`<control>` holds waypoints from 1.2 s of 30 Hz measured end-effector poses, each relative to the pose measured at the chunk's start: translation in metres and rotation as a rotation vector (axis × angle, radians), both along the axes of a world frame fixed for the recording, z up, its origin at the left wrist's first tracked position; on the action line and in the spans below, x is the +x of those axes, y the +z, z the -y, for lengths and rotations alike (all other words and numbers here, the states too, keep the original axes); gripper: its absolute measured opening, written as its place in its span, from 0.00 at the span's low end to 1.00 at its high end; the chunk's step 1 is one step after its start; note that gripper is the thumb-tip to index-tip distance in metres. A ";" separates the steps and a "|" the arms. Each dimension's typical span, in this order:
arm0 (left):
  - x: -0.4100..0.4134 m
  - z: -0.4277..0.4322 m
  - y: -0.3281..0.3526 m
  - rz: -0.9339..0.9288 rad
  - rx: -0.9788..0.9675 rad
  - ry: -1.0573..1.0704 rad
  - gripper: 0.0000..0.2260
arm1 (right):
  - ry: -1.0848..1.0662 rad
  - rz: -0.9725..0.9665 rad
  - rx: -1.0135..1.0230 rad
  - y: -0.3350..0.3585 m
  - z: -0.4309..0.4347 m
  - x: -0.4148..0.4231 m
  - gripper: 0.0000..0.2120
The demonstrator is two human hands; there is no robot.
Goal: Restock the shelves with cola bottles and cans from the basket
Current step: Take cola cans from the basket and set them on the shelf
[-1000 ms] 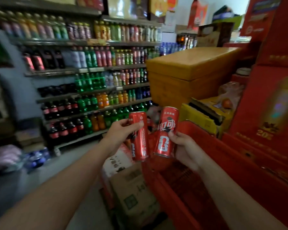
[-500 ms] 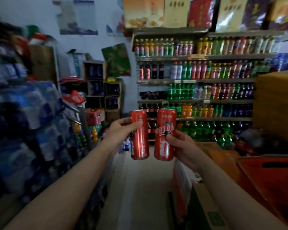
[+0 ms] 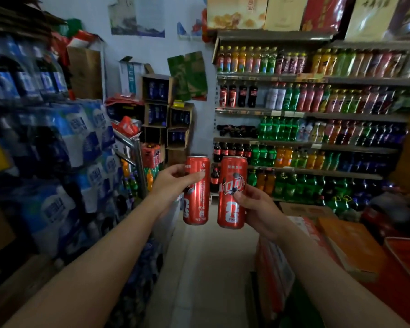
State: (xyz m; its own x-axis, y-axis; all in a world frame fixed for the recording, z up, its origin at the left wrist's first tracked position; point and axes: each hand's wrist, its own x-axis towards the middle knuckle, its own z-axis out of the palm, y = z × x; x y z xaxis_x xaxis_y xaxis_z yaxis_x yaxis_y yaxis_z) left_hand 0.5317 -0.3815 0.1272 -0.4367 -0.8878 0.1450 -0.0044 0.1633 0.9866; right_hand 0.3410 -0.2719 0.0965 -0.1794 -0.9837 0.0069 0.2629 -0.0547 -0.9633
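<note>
I hold two tall red cola cans upright at chest height in the aisle. My left hand [image 3: 173,183] grips the left can [image 3: 197,204] from its left side. My right hand [image 3: 258,209] grips the right can [image 3: 231,209] from its right side. The cans stand side by side, a narrow gap between them. Ahead on the right rise the drink shelves [image 3: 294,112], with dark cola bottles [image 3: 237,94] at the left end of several rows. The red basket [image 3: 402,252] shows only as a corner at the right edge.
Stacked packs of bottled water [image 3: 64,162] wall the left side. Cardboard boxes [image 3: 346,242] line the floor on the right. A metal rail [image 3: 137,162] stands by the water packs. The pale aisle floor [image 3: 206,268] runs forward to the shelves.
My view has swung left from the red basket and yellow crate to face down the aisle toward the shelves. Both hands keep the cans in the same grip, now closer to the shelves.
</note>
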 end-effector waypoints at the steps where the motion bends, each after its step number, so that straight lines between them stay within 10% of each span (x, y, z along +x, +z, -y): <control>1: -0.001 0.005 -0.003 -0.009 0.004 -0.002 0.24 | -0.013 0.008 0.005 -0.001 0.002 0.000 0.18; 5: -0.008 0.022 -0.012 -0.005 0.004 -0.019 0.34 | -0.023 0.078 0.032 -0.010 0.015 -0.007 0.20; 14: -0.049 0.073 -0.045 -0.023 0.061 -0.061 0.12 | -0.027 0.123 0.068 -0.037 0.053 -0.035 0.23; 36: -0.294 0.344 -0.051 0.012 0.048 0.015 0.15 | 0.006 0.143 0.103 -0.041 0.333 -0.283 0.18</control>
